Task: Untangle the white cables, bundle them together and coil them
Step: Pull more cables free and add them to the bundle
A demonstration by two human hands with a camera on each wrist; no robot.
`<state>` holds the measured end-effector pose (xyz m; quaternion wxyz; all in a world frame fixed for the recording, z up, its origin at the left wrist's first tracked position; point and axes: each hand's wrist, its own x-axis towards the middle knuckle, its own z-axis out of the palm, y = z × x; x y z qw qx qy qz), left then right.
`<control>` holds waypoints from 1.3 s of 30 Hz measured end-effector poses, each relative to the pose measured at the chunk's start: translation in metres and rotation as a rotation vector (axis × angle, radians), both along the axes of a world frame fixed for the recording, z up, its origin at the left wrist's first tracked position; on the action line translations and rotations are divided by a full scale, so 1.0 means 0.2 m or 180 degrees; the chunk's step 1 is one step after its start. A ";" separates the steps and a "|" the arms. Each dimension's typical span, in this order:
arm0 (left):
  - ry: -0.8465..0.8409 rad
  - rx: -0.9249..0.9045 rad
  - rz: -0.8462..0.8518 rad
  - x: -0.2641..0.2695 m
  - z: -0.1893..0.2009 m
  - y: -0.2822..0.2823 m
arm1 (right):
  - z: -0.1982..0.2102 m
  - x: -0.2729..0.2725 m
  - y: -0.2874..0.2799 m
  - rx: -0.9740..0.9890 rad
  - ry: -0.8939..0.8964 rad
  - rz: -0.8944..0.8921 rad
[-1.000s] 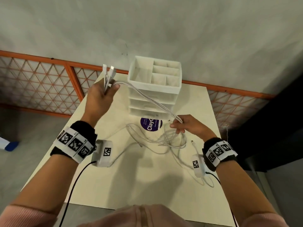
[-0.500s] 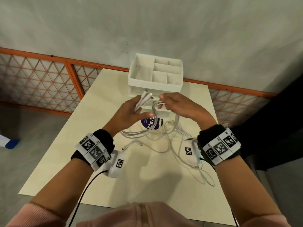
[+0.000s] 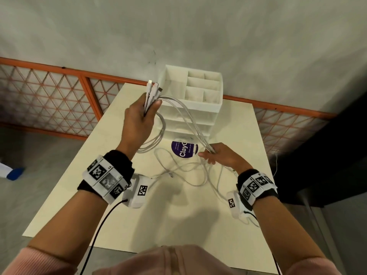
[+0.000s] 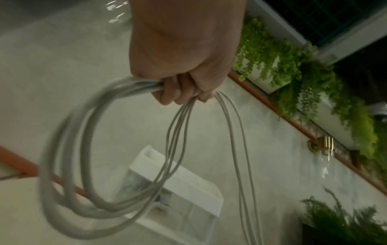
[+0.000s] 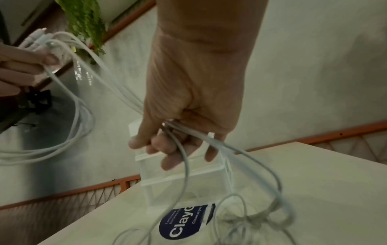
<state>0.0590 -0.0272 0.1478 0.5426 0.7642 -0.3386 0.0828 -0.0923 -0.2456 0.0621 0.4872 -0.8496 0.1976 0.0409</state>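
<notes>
My left hand (image 3: 142, 118) is raised above the table and grips a bundle of white cables (image 3: 184, 120), their plug ends (image 3: 153, 88) sticking up past my fingers. One loop (image 4: 69, 149) of the bundle hangs below that hand. The strands run down and to the right into my right hand (image 3: 216, 155), whose thumb and fingers (image 5: 167, 149) curl loosely round the cables (image 5: 184, 129). Beyond it, the loose cable tails (image 3: 190, 171) lie tangled on the cream table (image 3: 178, 215).
A white drawer organiser (image 3: 196, 100) with open top compartments stands at the table's far side, right behind the stretched cables. A round purple sticker (image 3: 183, 149) lies in front of it. An orange mesh railing (image 3: 59, 96) and grey wall run behind the table.
Half a second ago both hands met in front of the organiser. Since then my left hand has risen up and left with the plug ends, and my right has slid down the cables toward the table.
</notes>
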 end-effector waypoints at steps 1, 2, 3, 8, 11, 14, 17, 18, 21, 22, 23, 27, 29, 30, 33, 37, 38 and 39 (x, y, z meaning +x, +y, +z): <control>0.0030 -0.0053 0.0066 0.00 -0.01 0.00 | -0.02 0.00 -0.02 -0.0102 0.0051 -0.0034; 0.0108 -0.0133 0.0141 0.01 -0.03 0.01 | -0.03 0.00 -0.03 -0.0234 0.0101 -0.0088; 0.0188 -0.0203 0.0219 0.01 -0.05 0.01 | -0.03 0.00 -0.05 -0.0373 0.0122 -0.0193; 0.0328 -0.0398 0.0439 0.05 -0.10 0.06 | 0.11 0.02 -0.12 -0.0467 -0.0738 -0.0937; 0.0427 -0.0386 0.0576 0.09 -0.14 0.09 | 0.24 0.05 -0.15 -0.0489 -0.1434 -0.1313; 0.0487 -0.0358 0.0744 0.11 -0.16 0.11 | 0.34 0.07 -0.20 -0.0462 -0.1811 -0.1275; 0.0469 -0.0365 0.0845 0.12 -0.17 0.12 | 0.33 0.09 -0.24 -0.0755 -0.1477 -0.1139; 0.0453 -0.0339 0.0894 0.12 -0.18 0.12 | 0.31 0.09 -0.25 -0.0859 -0.1251 -0.1076; 0.0477 -0.0326 0.1087 0.13 -0.18 0.12 | 0.15 0.05 -0.31 -0.1204 -0.0599 -0.1116; 0.0468 -0.0284 0.1118 0.13 -0.19 0.13 | 0.08 0.03 -0.33 -0.1331 -0.0411 -0.1167; 0.0437 -0.0174 0.1125 0.14 -0.20 0.14 | 0.02 0.02 -0.35 -0.1442 -0.0216 -0.1174; 0.0419 0.0622 0.1002 0.11 -0.26 0.13 | -0.17 -0.03 -0.30 -0.1515 0.0304 -0.1141; 0.0479 0.1081 0.0950 0.07 -0.29 0.10 | -0.22 -0.03 -0.21 -0.1575 0.0317 -0.1060; 0.0483 0.1267 0.0896 0.06 -0.31 0.08 | -0.23 -0.02 -0.15 -0.1672 0.0251 -0.0969; 0.0491 0.1600 0.0762 0.03 -0.34 0.05 | -0.28 0.03 0.10 -0.2113 -0.0117 -0.0365; 0.0566 0.1778 0.0726 -0.01 -0.34 0.04 | -0.38 0.06 0.36 -0.1720 -0.0070 0.1243; 0.0574 0.1801 0.0691 -0.03 -0.34 0.04 | -0.40 0.06 0.39 -0.1612 0.0090 0.1553; 0.0579 0.1843 0.0659 -0.04 -0.34 0.04 | -0.42 0.07 0.41 -0.1588 0.0258 0.1800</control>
